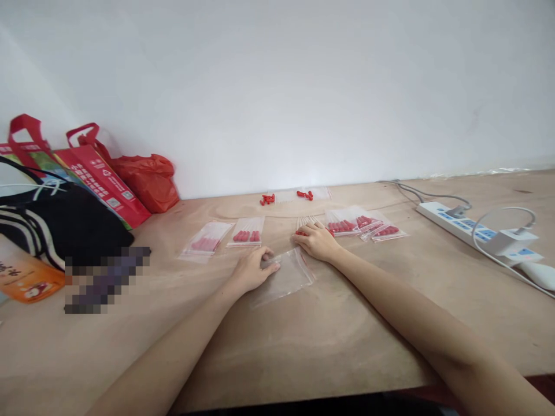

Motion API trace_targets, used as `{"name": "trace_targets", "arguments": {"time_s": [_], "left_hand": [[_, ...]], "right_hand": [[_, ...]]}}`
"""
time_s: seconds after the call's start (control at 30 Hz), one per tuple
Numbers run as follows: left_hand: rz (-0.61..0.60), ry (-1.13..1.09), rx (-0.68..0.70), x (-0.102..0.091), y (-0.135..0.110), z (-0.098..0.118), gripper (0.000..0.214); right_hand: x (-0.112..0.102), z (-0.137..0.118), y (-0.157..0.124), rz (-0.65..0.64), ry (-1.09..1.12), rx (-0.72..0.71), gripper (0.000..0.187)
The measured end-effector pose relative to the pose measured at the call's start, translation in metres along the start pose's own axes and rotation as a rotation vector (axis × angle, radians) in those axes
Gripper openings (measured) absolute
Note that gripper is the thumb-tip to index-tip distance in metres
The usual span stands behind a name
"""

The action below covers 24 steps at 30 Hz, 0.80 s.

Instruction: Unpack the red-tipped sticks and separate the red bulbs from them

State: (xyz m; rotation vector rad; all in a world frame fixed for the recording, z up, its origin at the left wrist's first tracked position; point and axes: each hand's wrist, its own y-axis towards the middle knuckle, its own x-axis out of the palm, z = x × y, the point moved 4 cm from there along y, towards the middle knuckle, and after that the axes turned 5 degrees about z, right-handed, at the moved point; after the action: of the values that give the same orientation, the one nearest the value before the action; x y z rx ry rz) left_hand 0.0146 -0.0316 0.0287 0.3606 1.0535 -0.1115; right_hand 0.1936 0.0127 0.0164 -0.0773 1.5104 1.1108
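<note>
Left hand [252, 271] touches a clear bag [293, 279]; right hand [321, 241] covers red-tipped sticks [306, 221], neither grip discernible. Gathering seems underway; lifting would call for bunching.

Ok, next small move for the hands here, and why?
Probably close the right hand around the red-ended sticks and gather them into one bundle. That hand is already over them, the left hand is at a clear bag with nothing red showing inside, and the filled bags nearby hold similar red-ended pieces.
</note>
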Motion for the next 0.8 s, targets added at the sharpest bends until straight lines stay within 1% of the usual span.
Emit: {"name": "trace_targets", "arguments": {"time_s": [0.1, 0.13, 0.17, 0.2, 0.23, 0.27, 0.3, 0.33, 0.37, 0.4, 0.43, 0.47, 0.5, 0.57, 0.63, 0.7, 0.77, 0.8], "left_hand": [[-0.066, -0.052, -0.068, 0.002, 0.001, -0.005, 0.023], [-0.062, -0.083, -0.064, 0.001, 0.002, -0.007, 0.023], [-0.034, -0.128, -0.058, -0.002, 0.005, -0.009, 0.023], [0.018, -0.179, -0.061, -0.007, 0.008, -0.014, 0.022], [0.095, -0.224, -0.082, -0.014, 0.012, -0.021, 0.022], [0.189, -0.254, -0.121, -0.023, 0.016, -0.031, 0.021], [0.283, -0.247, -0.193, -0.034, 0.019, -0.044, 0.021], [0.391, -0.198, -0.278, -0.046, 0.021, -0.059, 0.021], [0.469, -0.131, -0.355, -0.059, 0.022, -0.073, 0.020], [0.542, -0.059, -0.441, -0.072, 0.020, -0.088, 0.020], [0.589, 0.034, -0.533, -0.083, 0.017, -0.103, 0.022], [0.607, 0.136, -0.622, -0.093, 0.013, -0.115, 0.025], [0.587, 0.224, -0.691, -0.101, 0.009, -0.126, 0.026], [0.574, 0.281, -0.752, -0.112, 0.000, -0.141, 0.029], [0.571, 0.311, -0.785, -0.116, -0.008, -0.148, 0.036], [0.581, 0.344, -0.801, -0.116, -0.012, -0.149, 0.046], [0.619, 0.391, -0.754, -0.114, -0.012, -0.143, 0.051], [0.648, 0.412, -0.697, -0.112, -0.010, -0.137, 0.049]], "right_hand": [[-0.004, 0.000, -0.003, 0.058, 0.028, 0.041, 0.023], [-0.006, 0.001, -0.004, 0.086, 0.046, 0.060, 0.024], [-0.007, 0.001, -0.007, 0.114, 0.066, 0.079, 0.025], [-0.009, 0.001, -0.009, 0.140, 0.088, 0.097, 0.025], [-0.012, 0.001, -0.012, 0.163, 0.107, 0.110, 0.025], [-0.014, 0.000, -0.015, 0.185, 0.121, 0.120, 0.024], [-0.017, -0.001, -0.018, 0.208, 0.129, 0.124, 0.024], [-0.021, -0.002, -0.022, 0.230, 0.130, 0.123, 0.023], [-0.024, -0.003, -0.025, 0.251, 0.128, 0.117, 0.022], [-0.028, -0.005, -0.028, 0.270, 0.122, 0.107, 0.021], [-0.031, -0.006, -0.031, 0.287, 0.116, 0.096, 0.020], [-0.034, -0.008, -0.034, 0.299, 0.111, 0.085, 0.020], [-0.037, -0.009, -0.037, 0.304, 0.109, 0.074, 0.020], [-0.041, -0.011, -0.041, 0.302, 0.113, 0.051, 0.020], [-0.043, -0.013, -0.044, 0.291, 0.122, 0.040, 0.020], [-0.044, -0.013, -0.047, 0.284, 0.128, 0.044, 0.021], [-0.046, -0.013, -0.049, 0.279, 0.132, 0.056, 0.021], [-0.046, -0.012, -0.050, 0.276, 0.133, 0.062, 0.021]]}}
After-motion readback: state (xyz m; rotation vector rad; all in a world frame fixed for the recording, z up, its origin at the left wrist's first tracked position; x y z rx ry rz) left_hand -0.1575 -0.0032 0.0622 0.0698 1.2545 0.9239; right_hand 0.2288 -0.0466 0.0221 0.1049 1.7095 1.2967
